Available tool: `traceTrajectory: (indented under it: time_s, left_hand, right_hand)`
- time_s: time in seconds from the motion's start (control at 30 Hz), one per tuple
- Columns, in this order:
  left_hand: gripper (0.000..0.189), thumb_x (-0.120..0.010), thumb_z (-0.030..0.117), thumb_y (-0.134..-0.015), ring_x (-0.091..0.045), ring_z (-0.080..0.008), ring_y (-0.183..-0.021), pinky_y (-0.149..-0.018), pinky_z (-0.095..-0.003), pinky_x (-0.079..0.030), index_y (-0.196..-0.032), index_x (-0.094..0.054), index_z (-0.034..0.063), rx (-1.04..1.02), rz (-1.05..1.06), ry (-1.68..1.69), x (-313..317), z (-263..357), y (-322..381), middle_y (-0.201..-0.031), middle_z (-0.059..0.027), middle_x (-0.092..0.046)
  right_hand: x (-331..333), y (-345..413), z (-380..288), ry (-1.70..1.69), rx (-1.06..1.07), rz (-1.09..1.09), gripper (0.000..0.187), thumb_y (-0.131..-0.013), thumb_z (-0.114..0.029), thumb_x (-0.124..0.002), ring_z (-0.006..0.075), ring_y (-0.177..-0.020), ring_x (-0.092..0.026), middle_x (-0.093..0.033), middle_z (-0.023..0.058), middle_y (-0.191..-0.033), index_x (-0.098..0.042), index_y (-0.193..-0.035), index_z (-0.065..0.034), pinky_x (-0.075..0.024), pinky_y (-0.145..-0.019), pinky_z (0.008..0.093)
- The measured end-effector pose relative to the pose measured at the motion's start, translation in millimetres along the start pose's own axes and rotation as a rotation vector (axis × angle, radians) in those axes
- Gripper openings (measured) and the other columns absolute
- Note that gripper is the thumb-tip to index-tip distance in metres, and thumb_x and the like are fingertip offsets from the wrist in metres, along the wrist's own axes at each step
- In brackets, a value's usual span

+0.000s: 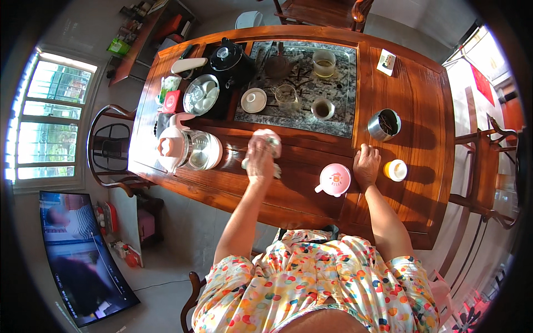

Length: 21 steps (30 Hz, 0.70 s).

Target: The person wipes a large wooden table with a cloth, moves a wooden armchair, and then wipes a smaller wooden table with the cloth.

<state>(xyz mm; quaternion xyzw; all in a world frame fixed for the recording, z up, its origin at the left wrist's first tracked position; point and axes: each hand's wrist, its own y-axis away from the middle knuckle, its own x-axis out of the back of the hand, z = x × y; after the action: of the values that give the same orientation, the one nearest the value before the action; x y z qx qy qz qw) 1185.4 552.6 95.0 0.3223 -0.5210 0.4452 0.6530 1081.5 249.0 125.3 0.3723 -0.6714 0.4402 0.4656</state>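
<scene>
My left hand (260, 160) presses on a crumpled cloth (272, 143) at the middle of the wooden table (300, 183); parts of the cloth show around the fingers. Left of it stands a glass kettle (200, 150) with a white and pink lid and handle. My right hand (366, 165) rests on the tabletop with nothing visible in it, its fingers slightly curled. A pink lidded mug (334, 180) stands just to its left, and a yellow jar with a white lid (395, 170) to its right. Beyond that hand is a metal canister (384, 125) holding dark sticks.
A stone tea tray (304, 120) bears a lidded bowl (253, 100), a glass pitcher (287, 96), a glass cup (324, 63) and a small cup (322, 109). Left of it are a black kettle (229, 58) and a steel bowl of eggs (201, 95). A small card (386, 62) lies far right.
</scene>
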Motion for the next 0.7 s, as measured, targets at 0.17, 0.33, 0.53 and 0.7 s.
traceTrajectory:
  time_s: [0.17,0.33,0.53,0.7]
  left_hand:
    - [0.044,-0.051,0.009,-0.080,-0.034,-0.0418,-0.121,-0.096,-0.0461,-0.036,-0.123,-0.044,0.0060,0.345,0.067,-0.069,-1,-75,-14,-0.134,-0.0193,-0.036]
    - [0.042,-0.051,0.008,-0.079,-0.032,-0.0426,-0.121,-0.102,-0.0463,-0.029,-0.121,-0.047,0.0065,0.324,0.087,0.020,10,-26,-10,-0.134,-0.0190,-0.035]
    - [0.031,-0.056,0.008,-0.071,-0.042,-0.0329,-0.112,-0.094,-0.0449,-0.035,-0.102,-0.062,0.0062,-0.270,0.127,0.285,-1,68,81,-0.108,-0.0120,-0.057]
    - [0.040,-0.058,0.005,-0.065,-0.042,-0.0296,-0.119,-0.098,-0.0505,-0.031,-0.104,-0.064,0.0148,-0.431,-0.080,0.438,17,61,139,-0.118,-0.0033,-0.056]
  right_hand:
    - [0,-2,-4,-0.007,0.025,0.018,0.018,-0.080,-0.013,-0.051,0.0295,-0.084,-0.050,-0.054,0.0116,-0.088,-0.049,-0.097,-0.0050,-0.0395,-0.071,0.0417]
    - [-3,-1,-1,0.032,0.028,0.033,0.019,-0.080,-0.013,-0.051,0.0295,-0.084,-0.051,-0.055,0.0118,-0.089,-0.050,-0.097,-0.0052,-0.0400,-0.071,0.0420]
    - [-4,0,0,0.039,0.015,0.009,0.019,-0.081,-0.014,-0.051,0.0300,-0.085,-0.051,-0.055,0.0112,-0.089,-0.049,-0.098,-0.0061,-0.0403,-0.071,0.0423]
    - [-6,1,0,0.042,0.029,0.008,0.019,-0.081,-0.015,-0.051,0.0306,-0.087,-0.051,-0.054,0.0116,-0.090,-0.049,-0.097,-0.0067,-0.0402,-0.073,0.0436]
